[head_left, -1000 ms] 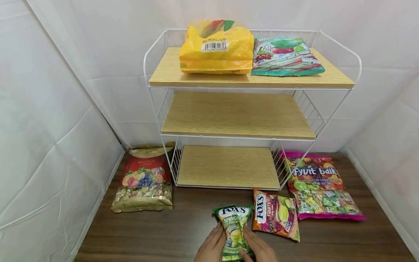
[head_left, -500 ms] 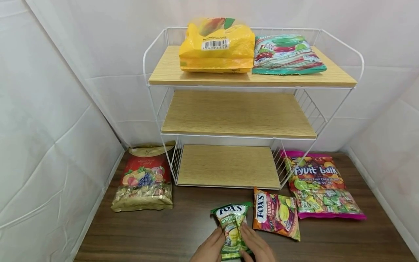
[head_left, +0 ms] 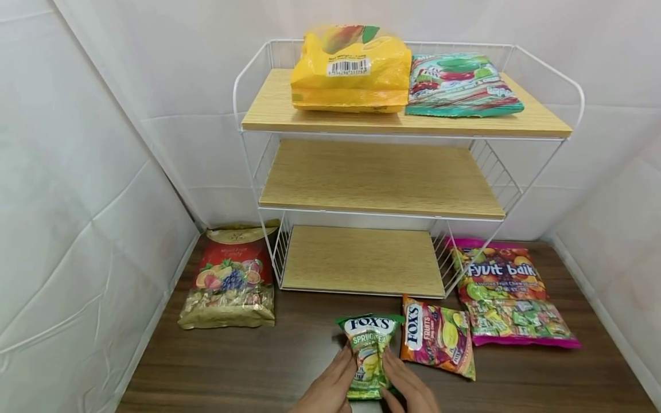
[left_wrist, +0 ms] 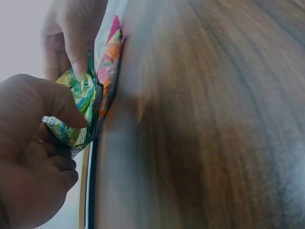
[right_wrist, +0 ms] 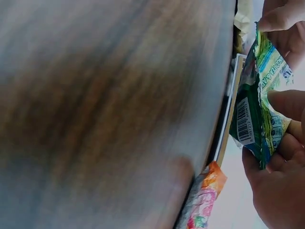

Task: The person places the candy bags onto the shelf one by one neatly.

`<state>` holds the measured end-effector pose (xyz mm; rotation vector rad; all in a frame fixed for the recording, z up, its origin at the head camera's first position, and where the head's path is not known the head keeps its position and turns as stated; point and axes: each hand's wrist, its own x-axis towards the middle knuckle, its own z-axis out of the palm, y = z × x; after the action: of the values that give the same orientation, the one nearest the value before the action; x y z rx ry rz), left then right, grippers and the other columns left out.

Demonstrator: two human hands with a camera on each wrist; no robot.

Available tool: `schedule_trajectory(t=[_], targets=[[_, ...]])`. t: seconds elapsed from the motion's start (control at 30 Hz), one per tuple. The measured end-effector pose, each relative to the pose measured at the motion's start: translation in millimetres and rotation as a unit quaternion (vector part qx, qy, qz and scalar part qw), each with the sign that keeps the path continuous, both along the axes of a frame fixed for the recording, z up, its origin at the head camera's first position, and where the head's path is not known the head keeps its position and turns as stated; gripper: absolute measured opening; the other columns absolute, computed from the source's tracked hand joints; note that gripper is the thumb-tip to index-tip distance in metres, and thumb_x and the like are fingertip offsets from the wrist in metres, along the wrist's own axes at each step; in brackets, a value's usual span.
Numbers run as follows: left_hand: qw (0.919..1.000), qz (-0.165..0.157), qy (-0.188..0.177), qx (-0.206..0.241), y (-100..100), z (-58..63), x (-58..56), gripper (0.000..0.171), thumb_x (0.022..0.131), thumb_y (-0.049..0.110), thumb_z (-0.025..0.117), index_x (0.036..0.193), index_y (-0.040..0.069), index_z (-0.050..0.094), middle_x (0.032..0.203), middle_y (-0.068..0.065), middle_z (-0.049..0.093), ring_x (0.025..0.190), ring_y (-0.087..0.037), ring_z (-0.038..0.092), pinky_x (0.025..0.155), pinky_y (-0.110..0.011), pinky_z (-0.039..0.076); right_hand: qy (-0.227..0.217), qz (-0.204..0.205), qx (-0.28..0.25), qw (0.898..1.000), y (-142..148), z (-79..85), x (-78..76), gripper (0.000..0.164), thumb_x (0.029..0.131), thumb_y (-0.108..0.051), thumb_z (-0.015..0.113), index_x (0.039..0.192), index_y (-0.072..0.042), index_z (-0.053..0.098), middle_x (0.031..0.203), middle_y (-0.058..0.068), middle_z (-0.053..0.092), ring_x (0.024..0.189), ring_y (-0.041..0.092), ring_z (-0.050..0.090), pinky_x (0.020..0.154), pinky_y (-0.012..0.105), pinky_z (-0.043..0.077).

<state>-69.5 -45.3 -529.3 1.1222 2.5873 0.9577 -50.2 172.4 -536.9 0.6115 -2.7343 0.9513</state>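
A green Fox's Spring Tea candy bag is at the front middle of the table, held between both hands. My left hand grips its left side, and my right hand grips the right side. In the left wrist view, the left thumb presses the bag's near end while the other fingers curl along its side. The right wrist view shows the right thumb on the bag too, with its barcode underside facing the camera. The bag's middle looks squeezed inward. Just right of it lies an orange and purple Fox's Fruits bag.
Behind stands a three-tier white wire rack with wooden shelves. A yellow mango bag and a teal candy bag sit on top. A red-gold Mixed Fruit Candy bag lies left, a pink-edged Fruit candy bag right.
The green bag and both hands have shifted slightly forward, toward the rack. The head view has drifted a little. Both hands keep their hold on the bag throughout.
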Motion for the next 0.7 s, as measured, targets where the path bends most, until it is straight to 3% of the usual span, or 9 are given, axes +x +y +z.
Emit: schedule_trajectory(t=[0.27, 0.53, 0.7], targets=[[0.9943, 0.017, 0.103, -0.021, -3.4, 10.0, -3.8, 0.061, 0.078, 0.003, 0.059, 0.133, -0.005, 0.032, 0.138, -0.027, 0.026, 0.126, -0.034, 0.027, 0.095, -0.041, 0.035, -0.004, 0.013, -0.004, 1.000, -3.7, 10.6, -1.4, 0.060, 0.077, -0.019, 0.070, 0.130, -0.010, 0.046, 0.136, 0.002, 0.039, 0.117, 0.019, 0.043, 0.078, 0.037, 0.048], [0.9924, 0.032, 0.118, 0.012, -4.7, 15.7, -3.8, 0.071, 0.082, 0.002, 0.057, 0.140, -0.004, 0.017, 0.142, -0.024, 0.017, 0.126, -0.031, 0.027, 0.090, -0.034, 0.041, 0.052, 0.011, -0.004, 0.999, -8.2, 18.2, -2.9, 0.068, 0.071, -0.012, 0.075, 0.132, -0.010, 0.044, 0.135, 0.005, 0.039, 0.116, 0.019, 0.043, 0.077, 0.036, 0.049], [0.9913, 0.041, 0.122, 0.028, -4.4, 19.8, -3.6, 0.069, 0.084, 0.004, 0.057, 0.139, -0.005, 0.017, 0.140, -0.027, 0.019, 0.122, -0.033, 0.033, 0.087, -0.034, 0.044, 0.087, 0.030, 0.006, 0.996, -6.5, 25.8, -7.5, 0.066, 0.074, -0.015, 0.072, 0.133, -0.011, 0.042, 0.135, 0.007, 0.040, 0.116, 0.022, 0.045, 0.075, 0.036, 0.050]])
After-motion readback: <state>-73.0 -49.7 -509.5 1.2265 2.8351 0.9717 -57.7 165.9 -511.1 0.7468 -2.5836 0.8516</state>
